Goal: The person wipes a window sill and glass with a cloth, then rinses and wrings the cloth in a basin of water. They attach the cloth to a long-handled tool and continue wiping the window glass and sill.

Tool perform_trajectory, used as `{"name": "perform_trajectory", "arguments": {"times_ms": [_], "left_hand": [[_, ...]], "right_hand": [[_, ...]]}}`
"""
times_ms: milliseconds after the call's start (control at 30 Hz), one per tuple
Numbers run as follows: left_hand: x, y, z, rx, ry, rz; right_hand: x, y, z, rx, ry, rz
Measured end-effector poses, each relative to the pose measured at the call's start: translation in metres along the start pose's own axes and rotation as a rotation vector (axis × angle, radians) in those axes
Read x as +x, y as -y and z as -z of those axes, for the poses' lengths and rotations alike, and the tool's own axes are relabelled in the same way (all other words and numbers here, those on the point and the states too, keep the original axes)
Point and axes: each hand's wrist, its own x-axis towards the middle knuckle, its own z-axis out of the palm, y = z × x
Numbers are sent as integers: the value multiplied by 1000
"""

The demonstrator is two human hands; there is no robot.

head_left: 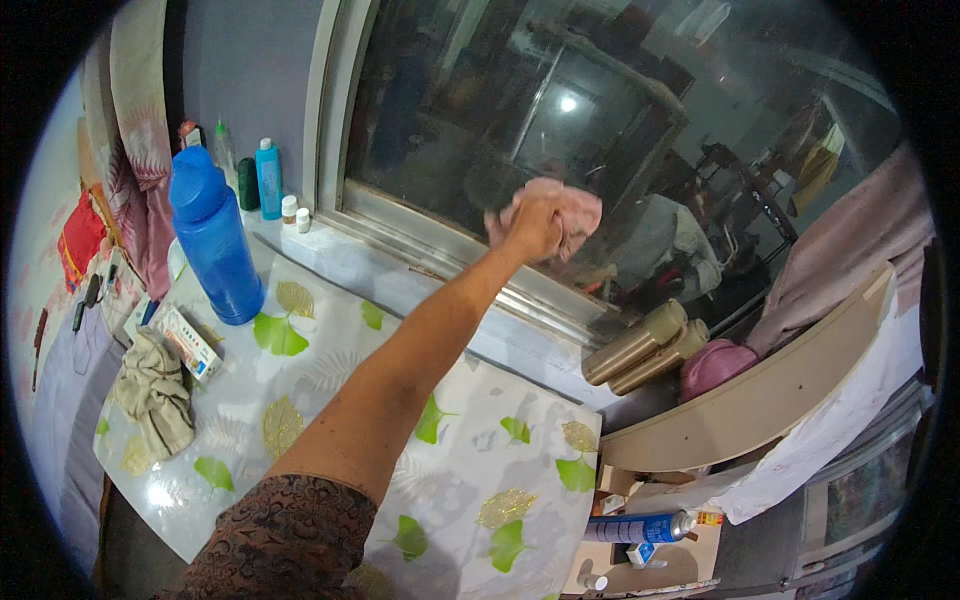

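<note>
While the left hand (537,232) reaches over the far side of the desk (480,400), it clasps a crumpled pink cloth (580,212) at the lower part of the dark window pane (430,120). The right hand is out of view, so I cannot tell whether it is released, clenched or holding anything. The forearm (400,370) slants from near left to far right, and the cloth sits at its very end, bunched in the grasp and spilling out on both sides. The cloth's long axis seems to run left to right, across the line of the forearm; its free corner points right, while its left edge is blurred. Being soft and folded, it has no firm pointing end. It appears just beyond the lower rail of the window frame (390,222), though whether all of it touches the glass cannot be made out. To the left, well apart from the hand, a blue bottle (215,245) stands on the desk; two tan cylinders (637,343) lie to the near right of the cloth.
</note>
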Motion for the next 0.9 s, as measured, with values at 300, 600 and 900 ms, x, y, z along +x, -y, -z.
{"name": "perform_trajectory", "arguments": {"times_ms": [300,600,900], "left_hand": [[-91,-71,72,-1325,297,479],[-191,-117,142,-1744,307,717],[-273,-181,209,-1871,365,696]], "right_hand": [[17,4,-8,36,-183,129],[7,8,-12,140,-209,13],[6,5,-29,150,-359,-56]]}}
